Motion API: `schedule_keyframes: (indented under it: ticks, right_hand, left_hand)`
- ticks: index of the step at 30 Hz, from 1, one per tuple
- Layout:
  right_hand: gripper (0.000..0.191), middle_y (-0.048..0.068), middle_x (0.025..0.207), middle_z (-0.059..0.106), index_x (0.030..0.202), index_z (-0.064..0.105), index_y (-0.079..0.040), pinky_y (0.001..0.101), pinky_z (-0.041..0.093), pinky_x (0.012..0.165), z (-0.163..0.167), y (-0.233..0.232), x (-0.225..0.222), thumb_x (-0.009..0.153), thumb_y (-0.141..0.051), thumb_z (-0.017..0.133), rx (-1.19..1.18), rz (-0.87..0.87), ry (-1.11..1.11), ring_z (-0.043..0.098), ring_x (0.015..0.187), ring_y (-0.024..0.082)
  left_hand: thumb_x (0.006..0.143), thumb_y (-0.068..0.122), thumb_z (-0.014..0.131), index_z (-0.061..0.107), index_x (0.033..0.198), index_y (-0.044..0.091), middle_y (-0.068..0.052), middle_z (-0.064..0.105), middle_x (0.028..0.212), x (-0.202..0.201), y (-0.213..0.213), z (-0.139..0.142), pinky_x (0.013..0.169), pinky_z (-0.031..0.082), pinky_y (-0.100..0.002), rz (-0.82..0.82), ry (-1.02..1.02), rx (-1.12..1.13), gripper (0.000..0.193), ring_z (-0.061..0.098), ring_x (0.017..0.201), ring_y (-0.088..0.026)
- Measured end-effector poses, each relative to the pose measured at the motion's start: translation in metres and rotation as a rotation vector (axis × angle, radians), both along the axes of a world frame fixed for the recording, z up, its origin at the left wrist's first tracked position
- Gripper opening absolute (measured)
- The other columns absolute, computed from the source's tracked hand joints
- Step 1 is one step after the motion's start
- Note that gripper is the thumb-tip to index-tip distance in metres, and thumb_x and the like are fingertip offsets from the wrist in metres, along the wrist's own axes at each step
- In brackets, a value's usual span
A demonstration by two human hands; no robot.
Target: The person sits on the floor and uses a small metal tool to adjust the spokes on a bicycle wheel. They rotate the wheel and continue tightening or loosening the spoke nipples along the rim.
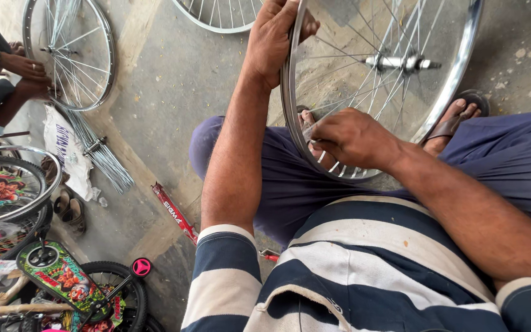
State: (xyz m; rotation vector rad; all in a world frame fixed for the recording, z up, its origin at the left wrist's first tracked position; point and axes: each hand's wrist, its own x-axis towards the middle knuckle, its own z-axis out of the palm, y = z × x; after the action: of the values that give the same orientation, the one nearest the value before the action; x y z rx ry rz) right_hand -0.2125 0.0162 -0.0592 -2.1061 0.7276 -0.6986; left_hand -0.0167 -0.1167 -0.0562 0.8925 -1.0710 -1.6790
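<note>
Concrete floor (173,80), both hands on wheel rim (290,104)

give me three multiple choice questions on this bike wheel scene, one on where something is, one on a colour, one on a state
1. Where does the bundle of loose spokes lie?
A. on the floor, below the co-worker's wheel
B. in the person's lap
C. inside a box

2. What colours is the person's shirt?
A. plain red
B. dark blue and white stripes
C. green checks

3. How does the left hand meet the wheel rim?
A. held well clear of it
B. flat on the hub
C. closed around its upper edge

Answers: 1 A, the spokes rest on the concrete by a white bag. 2 B, broad stripes show. 3 C, fingers wrap the rim while the right hand works at the spokes.
</note>
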Motion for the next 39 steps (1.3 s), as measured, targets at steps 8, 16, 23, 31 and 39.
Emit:
schedule_keyframes:
  ticks: [8,16,23,31,39]
  right_hand:
    - [0.016,0.015,0.11,0.074,0.099,0.074,-0.001,0.0296,0.064,0.07,0.003,-0.003,-0.016,0.098,-0.017,0.074,0.05,-0.131,-0.104,0.076,0.089,0.026]
    - [0.018,0.01,0.1,0.081,0.109,0.079,-0.009,0.0349,0.064,0.079,-0.004,-0.013,0.006,0.098,-0.023,0.075,0.603,-0.227,-0.096,0.079,0.084,0.02]
    - [0.03,0.013,0.116,0.078,0.114,0.075,-0.002,0.035,0.06,0.095,0.004,-0.019,-0.004,0.089,-0.019,0.081,0.658,-0.08,-0.378,0.075,0.106,0.019]
    - [0.033,0.012,0.105,0.071,0.118,0.07,-0.007,0.0401,0.057,0.09,-0.012,-0.015,0.0,0.089,-0.017,0.083,0.505,-0.097,-0.195,0.07,0.099,0.025]
    - [0.048,0.005,0.095,0.071,0.12,0.065,-0.008,0.0399,0.06,0.084,-0.022,-0.022,0.005,0.079,-0.027,0.081,0.615,-0.225,0.092,0.073,0.09,0.023]
  left_hand:
    - [0.117,0.022,0.046,0.057,0.127,0.002,-0.004,0.058,0.076,0.004,0.012,-0.006,0.103,0.057,-0.044,0.003,0.027,0.029,0.025,0.059,0.075,-0.015]
    - [0.118,0.017,0.046,0.044,0.156,0.004,-0.001,0.053,0.077,-0.006,0.016,0.0,0.1,0.055,-0.042,0.016,0.059,0.046,0.04,0.056,0.076,-0.014]
    - [0.113,0.023,0.046,0.04,0.155,0.001,-0.004,0.063,0.087,-0.013,0.018,0.01,0.09,0.055,-0.034,0.065,-0.077,0.124,0.048,0.063,0.084,-0.013]
    - [0.114,0.026,0.047,0.044,0.155,0.0,-0.005,0.065,0.095,-0.014,0.018,0.012,0.08,0.049,-0.031,0.06,-0.17,0.042,0.049,0.059,0.087,-0.013]
    - [0.11,0.024,0.048,0.044,0.153,0.002,-0.006,0.065,0.095,-0.017,0.01,0.018,0.078,0.05,-0.03,0.068,-0.142,0.14,0.049,0.061,0.086,-0.015]
